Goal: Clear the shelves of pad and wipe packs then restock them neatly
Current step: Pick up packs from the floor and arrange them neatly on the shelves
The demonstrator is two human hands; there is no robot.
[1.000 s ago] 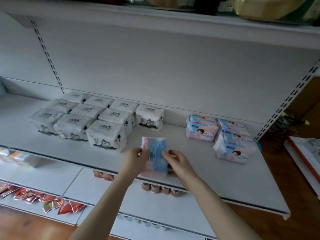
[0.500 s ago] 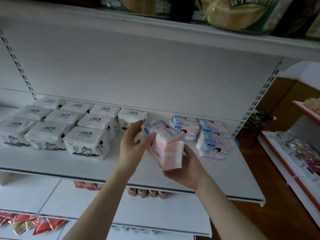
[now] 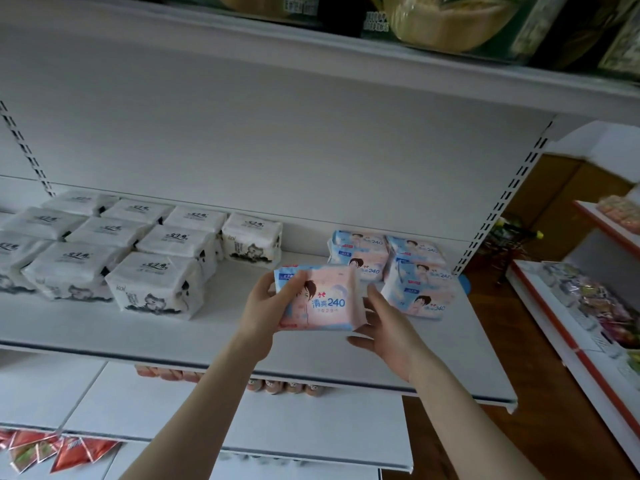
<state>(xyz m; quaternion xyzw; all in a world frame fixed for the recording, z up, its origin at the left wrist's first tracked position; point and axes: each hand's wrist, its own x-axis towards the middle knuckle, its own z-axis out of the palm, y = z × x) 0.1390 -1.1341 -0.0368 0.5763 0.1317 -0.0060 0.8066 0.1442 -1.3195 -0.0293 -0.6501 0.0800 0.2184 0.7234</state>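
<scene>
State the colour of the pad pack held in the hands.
The pad pack is pale pink, light blue at its top left, with blue "240" lettering; head view.

A pink-and-blue pad pack (image 3: 322, 301) marked 240 hangs face-out, slightly tilted, over the shelf (image 3: 207, 336) front middle, gripped between left hand (image 3: 266, 306) and right hand (image 3: 389, 329). Matching packs (image 3: 412, 271) sit stacked at the right rear corner; white packs (image 3: 114, 251) stand in rows at left.

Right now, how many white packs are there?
10 white packs, left on the shelf: four at the back, three in the middle, three in front. More may hide past the edge.
</scene>
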